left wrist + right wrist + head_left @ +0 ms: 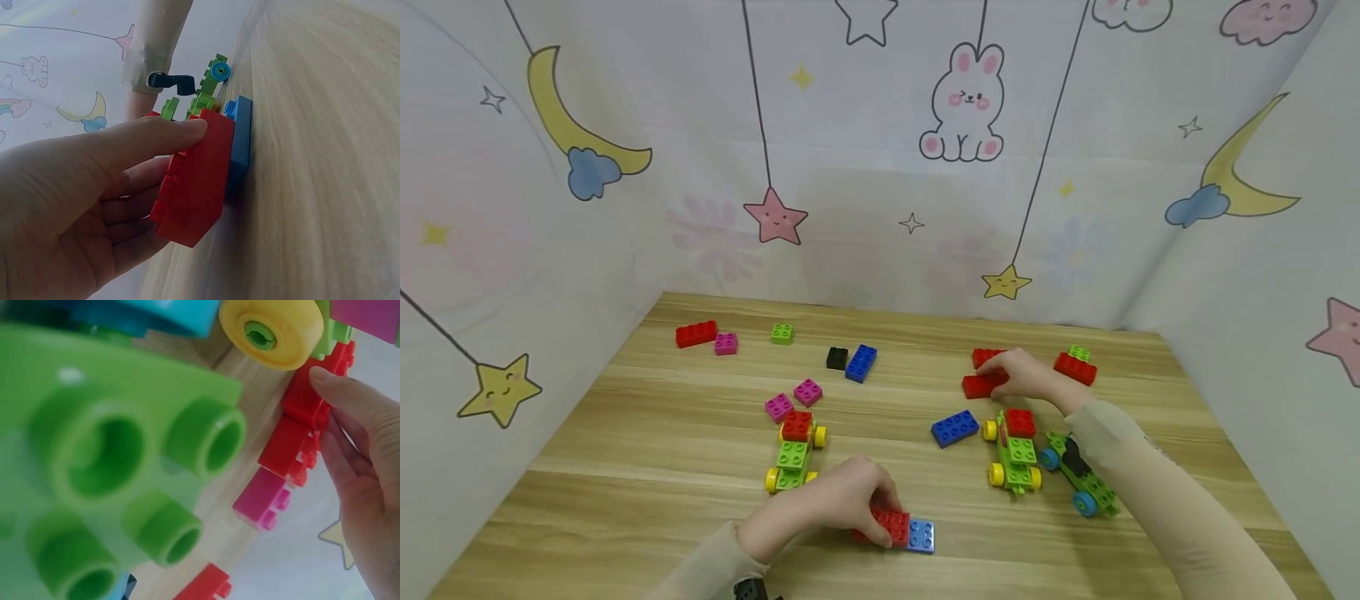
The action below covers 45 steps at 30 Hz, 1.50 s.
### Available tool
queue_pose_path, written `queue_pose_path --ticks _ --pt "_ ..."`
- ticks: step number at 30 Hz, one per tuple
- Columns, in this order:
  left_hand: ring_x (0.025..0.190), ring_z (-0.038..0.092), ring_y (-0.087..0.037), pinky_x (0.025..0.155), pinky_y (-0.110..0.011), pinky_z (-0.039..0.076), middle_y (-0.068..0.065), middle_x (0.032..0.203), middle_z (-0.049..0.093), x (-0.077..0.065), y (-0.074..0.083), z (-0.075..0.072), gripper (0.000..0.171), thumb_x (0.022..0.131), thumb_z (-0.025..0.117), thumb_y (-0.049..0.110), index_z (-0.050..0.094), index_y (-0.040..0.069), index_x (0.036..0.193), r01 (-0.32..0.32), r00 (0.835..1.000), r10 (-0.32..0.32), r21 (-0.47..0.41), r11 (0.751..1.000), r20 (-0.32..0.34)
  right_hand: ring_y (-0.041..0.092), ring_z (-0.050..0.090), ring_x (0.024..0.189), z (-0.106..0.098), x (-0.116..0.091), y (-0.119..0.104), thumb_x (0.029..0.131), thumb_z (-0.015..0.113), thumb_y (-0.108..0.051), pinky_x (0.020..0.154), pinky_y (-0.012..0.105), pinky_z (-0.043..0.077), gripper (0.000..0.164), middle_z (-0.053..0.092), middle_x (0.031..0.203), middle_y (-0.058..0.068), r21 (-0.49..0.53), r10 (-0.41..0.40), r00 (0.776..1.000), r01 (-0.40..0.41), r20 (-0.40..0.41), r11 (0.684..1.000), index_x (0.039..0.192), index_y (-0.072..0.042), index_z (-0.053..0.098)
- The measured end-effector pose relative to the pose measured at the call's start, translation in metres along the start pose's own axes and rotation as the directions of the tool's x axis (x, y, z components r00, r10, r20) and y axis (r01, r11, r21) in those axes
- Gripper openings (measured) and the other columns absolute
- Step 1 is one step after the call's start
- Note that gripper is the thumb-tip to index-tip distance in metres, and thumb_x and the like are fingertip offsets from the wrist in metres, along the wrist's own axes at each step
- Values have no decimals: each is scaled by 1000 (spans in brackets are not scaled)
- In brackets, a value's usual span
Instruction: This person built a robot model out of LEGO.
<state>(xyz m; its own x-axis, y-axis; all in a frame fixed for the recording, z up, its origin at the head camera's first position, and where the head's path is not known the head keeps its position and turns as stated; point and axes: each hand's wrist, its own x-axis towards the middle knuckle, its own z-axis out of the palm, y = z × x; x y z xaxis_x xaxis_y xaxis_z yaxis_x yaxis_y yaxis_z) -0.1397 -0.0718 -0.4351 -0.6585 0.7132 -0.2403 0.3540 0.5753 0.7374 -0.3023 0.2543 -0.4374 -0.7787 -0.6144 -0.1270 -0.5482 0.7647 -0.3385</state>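
My left hand (850,496) pinches a long red brick (892,527) near the front of the table, thumb on one side and fingers on the other. A blue brick (921,535) sticks out from under its right end; in the left wrist view the red brick (203,172) sits tilted against the blue brick (240,140). At the back right, my right hand (1024,375) grips a red brick (979,386), and its thumb lies on the red brick (304,400) in the right wrist view. Another red brick (988,357) lies just behind it.
Green cars with yellow wheels stand left (792,454) and right (1018,450); a green car with blue wheels (1082,479) is beside my right forearm. Blue bricks (955,428), pink bricks (779,407), a black brick (837,358) and a red brick (1075,369) lie around.
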Motion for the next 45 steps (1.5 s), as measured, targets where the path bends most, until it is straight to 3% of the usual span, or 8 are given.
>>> queue_pose_path --ticks 11,17,24,30,36,45 --pt "72 53 1 68 -16 46 14 82 66 1 -1 0 23 73 86 19 76 15 93 -6 1000 6 -2 1000 2 36 62 110 -18 -12 -6 84 75 -6 95 50 51 35 68 118 19 44 -26 997 29 -79 999 117 1 69" --pt "74 53 1 69 -16 46 13 84 67 1 1 0 24 73 87 18 76 13 94 -16 1000 16 13 1000 -7 35 63 107 -35 -22 -12 85 73 -8 94 52 51 36 69 116 19 87 14 991 -2 -135 996 119 1 68" --pt "75 54 0 69 -16 46 13 85 67 0 0 0 24 73 86 18 76 14 94 -19 1000 19 -2 1000 -6 37 64 104 -49 -34 -25 84 73 -4 91 54 52 35 70 112 20 65 3 965 15 -264 998 117 4 67" --pt "75 54 1 70 -17 47 13 86 67 1 -1 0 24 73 86 18 76 14 94 -17 1000 17 -14 1000 -2 34 65 100 -59 -50 -52 83 74 -3 89 52 53 36 70 111 18 72 -10 935 38 -355 997 117 4 66" --pt "75 54 1 70 -17 47 13 86 68 1 -1 0 24 73 86 18 76 14 94 -12 1000 12 -15 1000 -1 27 68 93 -55 -64 -90 79 79 -4 82 45 57 34 72 105 13 35 -110 903 137 -415 990 111 1 68" --pt "75 54 0 70 -17 47 13 85 68 1 -1 0 24 73 87 19 77 15 94 -2 1000 2 -9 1000 0 14 66 86 -25 -77 -136 76 80 -8 78 32 58 33 72 102 3 80 -135 922 175 -362 981 107 -5 69"
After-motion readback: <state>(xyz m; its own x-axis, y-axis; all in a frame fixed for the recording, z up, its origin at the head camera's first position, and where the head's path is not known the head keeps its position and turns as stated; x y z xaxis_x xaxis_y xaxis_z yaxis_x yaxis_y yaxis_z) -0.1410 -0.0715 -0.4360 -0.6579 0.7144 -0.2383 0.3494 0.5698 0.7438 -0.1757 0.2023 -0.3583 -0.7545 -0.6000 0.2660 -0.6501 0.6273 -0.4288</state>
